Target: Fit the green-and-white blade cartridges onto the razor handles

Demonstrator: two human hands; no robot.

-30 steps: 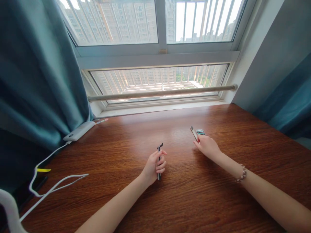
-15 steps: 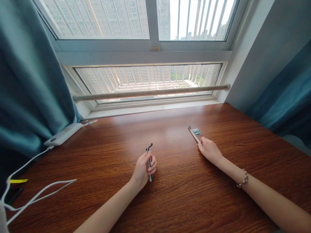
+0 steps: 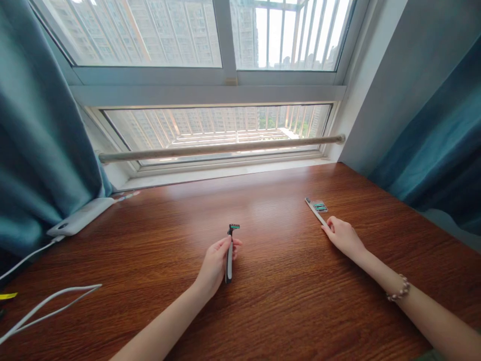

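Note:
My left hand [image 3: 216,265] is closed around the grey and black handle of a razor [image 3: 229,263], held upright above the wooden table. The razor's black head with a green strip points up and to the right. Over on the right, my right hand [image 3: 343,236] pinches the lower end of a toothbrush [image 3: 316,212] with a pale handle and a dark head. The toothbrush slants away from me at table level. Just right of its head lies a small clear pack of razor blades [image 3: 320,206] with green strips.
The brown wooden table [image 3: 270,301] reaches to a window with a horizontal rail [image 3: 225,148]. On the left lie a white power strip [image 3: 80,218] and a looped white cable [image 3: 56,301]. Blue curtains [image 3: 45,110] hang on both sides.
The razor has turned in my left hand, so its green strip now shows. My right hand, the toothbrush and the blade pack are farther right. The camera view has shifted slightly.

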